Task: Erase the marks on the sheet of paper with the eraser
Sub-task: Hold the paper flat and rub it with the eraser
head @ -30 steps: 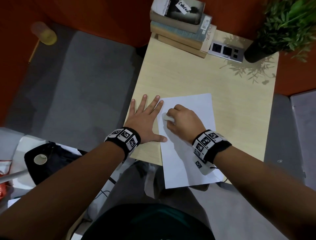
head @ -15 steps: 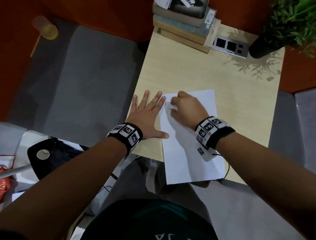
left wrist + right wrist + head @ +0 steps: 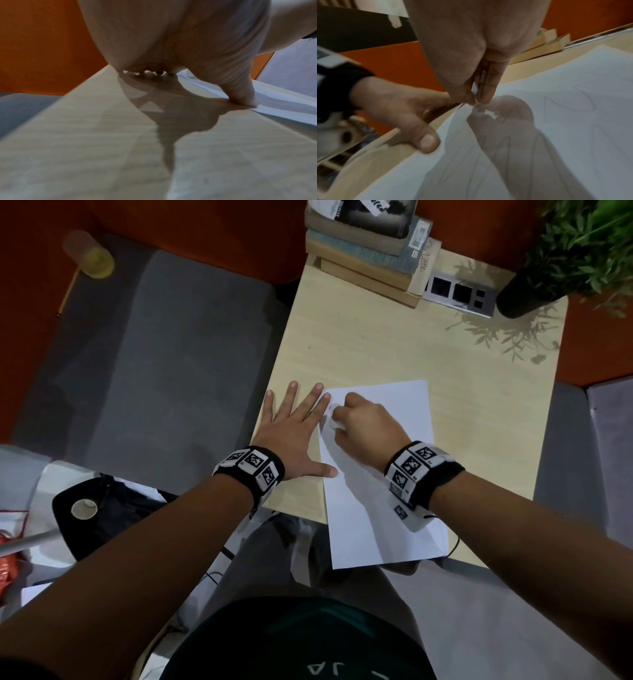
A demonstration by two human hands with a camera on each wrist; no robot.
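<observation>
A white sheet of paper (image 3: 383,474) lies on the light wooden table (image 3: 394,347), its near end hanging over the front edge. Faint pencil marks (image 3: 570,102) show on the sheet (image 3: 573,135) in the right wrist view. My right hand (image 3: 363,426) pinches a small white eraser (image 3: 333,422) and presses it on the sheet's far left part; only a sliver of the eraser (image 3: 475,90) shows between the fingers. My left hand (image 3: 291,433) lies flat with spread fingers on the table, its thumb (image 3: 240,93) and forefinger on the sheet's left edge.
A stack of books (image 3: 370,244) stands at the table's far edge, beside a grey socket block (image 3: 459,294) and a potted plant (image 3: 561,251). Grey floor lies left of the table, with a black bag (image 3: 102,508) near my left arm.
My right hand has slid the eraser away from me along the sheet's left part, toward the top edge. My left hand has stayed flat in place.
</observation>
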